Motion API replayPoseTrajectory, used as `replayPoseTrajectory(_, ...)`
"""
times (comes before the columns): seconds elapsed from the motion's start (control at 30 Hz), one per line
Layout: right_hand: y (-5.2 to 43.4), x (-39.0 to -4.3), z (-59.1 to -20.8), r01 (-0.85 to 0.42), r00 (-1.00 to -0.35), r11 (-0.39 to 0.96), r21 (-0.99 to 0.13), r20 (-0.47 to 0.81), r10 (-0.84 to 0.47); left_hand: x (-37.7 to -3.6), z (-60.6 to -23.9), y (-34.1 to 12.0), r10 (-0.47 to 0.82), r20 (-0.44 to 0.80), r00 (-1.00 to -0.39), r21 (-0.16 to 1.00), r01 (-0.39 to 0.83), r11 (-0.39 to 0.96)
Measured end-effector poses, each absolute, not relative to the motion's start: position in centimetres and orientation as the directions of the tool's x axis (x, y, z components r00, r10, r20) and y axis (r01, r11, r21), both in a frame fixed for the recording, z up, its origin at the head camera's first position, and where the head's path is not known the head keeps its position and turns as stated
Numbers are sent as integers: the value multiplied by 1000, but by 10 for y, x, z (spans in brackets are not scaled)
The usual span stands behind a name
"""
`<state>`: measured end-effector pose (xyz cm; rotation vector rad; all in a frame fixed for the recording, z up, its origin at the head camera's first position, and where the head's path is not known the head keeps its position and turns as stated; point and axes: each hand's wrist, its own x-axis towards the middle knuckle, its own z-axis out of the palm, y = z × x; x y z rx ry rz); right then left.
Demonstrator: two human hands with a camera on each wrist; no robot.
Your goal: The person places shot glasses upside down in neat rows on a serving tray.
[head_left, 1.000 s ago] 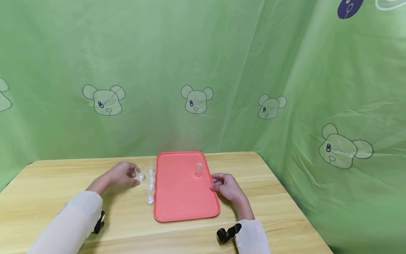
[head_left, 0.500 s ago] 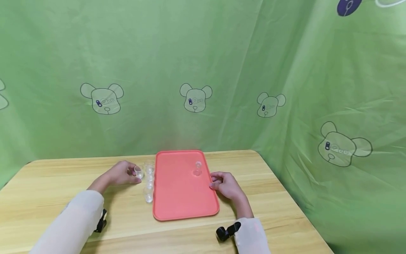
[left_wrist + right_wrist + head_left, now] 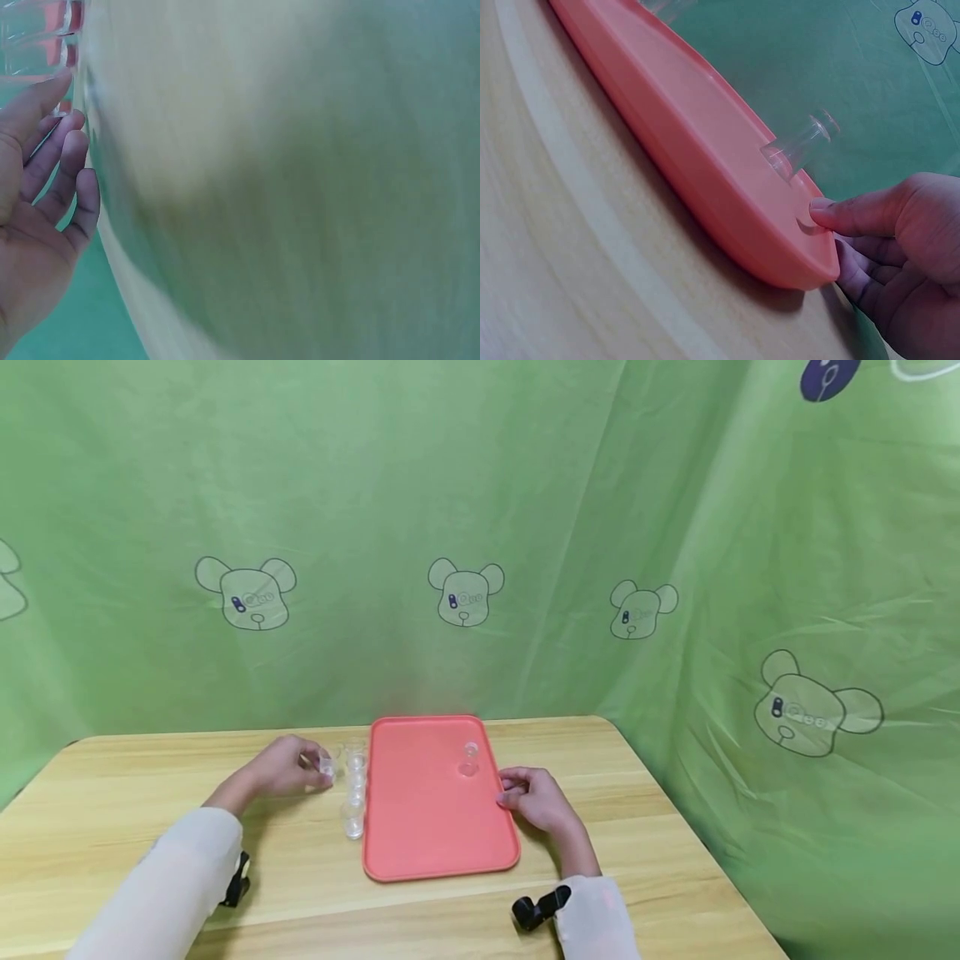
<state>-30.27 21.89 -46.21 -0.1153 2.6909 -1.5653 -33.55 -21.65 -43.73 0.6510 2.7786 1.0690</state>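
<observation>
My left hand (image 3: 285, 766) pinches a small clear cup (image 3: 327, 767) between thumb and fingers, left of the tray; the fingers partly cover it. Beside that cup, a row of several clear cups (image 3: 356, 793) runs along the tray's left edge. In the left wrist view, the thumb and fingertips of the left hand (image 3: 45, 180) are at the lowest of the clear cups (image 3: 34, 49). My right hand (image 3: 538, 799) holds the right rim of the red tray (image 3: 438, 835), thumb on top and fingers below the rim. One clear cup (image 3: 799, 146) stands on the tray near that hand.
The tray lies on a light wooden table (image 3: 660, 860). A green curtain (image 3: 360, 527) with bear-head drawings hangs behind the table and along its right side. Black wrist cameras (image 3: 536, 910) sit at both white sleeves.
The cup in my left hand has turned, and its opening no longer faces the head camera as it did. The right hand and tray have stayed in place.
</observation>
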Motion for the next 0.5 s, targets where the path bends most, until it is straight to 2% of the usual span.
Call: replayPoseTrajectory(0.5, 220, -304, -463, -61, -996, 490, -869, 20, -87, -340, -410, -225, 430, 164, -888, 612, 433, 662)
